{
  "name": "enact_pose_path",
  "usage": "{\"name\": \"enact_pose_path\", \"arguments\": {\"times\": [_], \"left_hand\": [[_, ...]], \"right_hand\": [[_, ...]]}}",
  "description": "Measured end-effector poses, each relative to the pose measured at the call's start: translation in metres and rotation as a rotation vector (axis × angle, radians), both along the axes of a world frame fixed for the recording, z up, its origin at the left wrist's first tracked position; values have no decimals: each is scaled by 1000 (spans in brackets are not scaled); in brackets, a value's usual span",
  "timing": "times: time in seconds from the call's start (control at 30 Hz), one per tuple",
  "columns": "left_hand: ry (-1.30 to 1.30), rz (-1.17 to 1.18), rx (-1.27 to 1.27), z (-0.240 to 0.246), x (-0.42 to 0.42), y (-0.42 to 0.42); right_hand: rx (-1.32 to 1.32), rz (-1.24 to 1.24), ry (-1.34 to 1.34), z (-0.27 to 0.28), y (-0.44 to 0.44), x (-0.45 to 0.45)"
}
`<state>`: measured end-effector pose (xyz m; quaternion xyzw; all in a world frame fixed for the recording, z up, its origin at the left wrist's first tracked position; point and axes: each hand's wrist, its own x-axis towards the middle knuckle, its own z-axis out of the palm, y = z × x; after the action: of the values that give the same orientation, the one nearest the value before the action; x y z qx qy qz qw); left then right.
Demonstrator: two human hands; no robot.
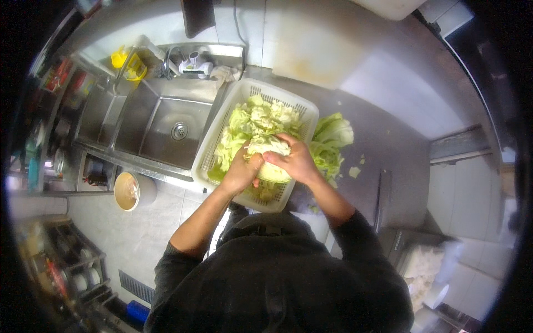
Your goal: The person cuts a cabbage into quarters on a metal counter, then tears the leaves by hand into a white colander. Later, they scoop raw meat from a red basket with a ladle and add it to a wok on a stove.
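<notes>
My left hand [242, 171] and my right hand [296, 160] both grip a partly torn head of cabbage [272, 170], with the thumbs close together on top. The cabbage is held over a white perforated plastic basket [208, 143], which bears many torn pale green leaves [237, 125]. The fingers under the cabbage are mostly hidden. Larger outer leaves [333, 133] lie on the metal counter [366, 125] just right of the basket.
Left of the basket is a stainless steel sink [166, 137], with a yellow container [134, 68] and a cloth [225, 73] behind it. A round bucket [127, 191] stands on the floor at left. Small leaf scraps [354, 172] lie on the counter.
</notes>
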<state>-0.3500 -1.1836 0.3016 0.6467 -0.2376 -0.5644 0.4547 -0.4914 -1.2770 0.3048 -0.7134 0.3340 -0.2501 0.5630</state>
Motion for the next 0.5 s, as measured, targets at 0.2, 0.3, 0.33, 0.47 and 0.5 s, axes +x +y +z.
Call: {"name": "enact_pose_path", "arguments": {"times": [0.2, 0.3, 0.33, 0.47, 0.5], "left_hand": [[-295, 91, -305, -7, -8, 5], [-167, 181, -238, -8, -6, 9], [-294, 23, -417, -9, 1, 4], [-573, 135, -678, -18, 6, -3], [-855, 199, -855, -21, 8, -8]], "right_hand": [[417, -73, -319, -22, 4, 4], [860, -192, -593, -42, 6, 13], [944, -193, -656, -47, 9, 15], [1066, -359, -650, -60, 9, 25], [1035, -422, -610, -61, 8, 26]]}}
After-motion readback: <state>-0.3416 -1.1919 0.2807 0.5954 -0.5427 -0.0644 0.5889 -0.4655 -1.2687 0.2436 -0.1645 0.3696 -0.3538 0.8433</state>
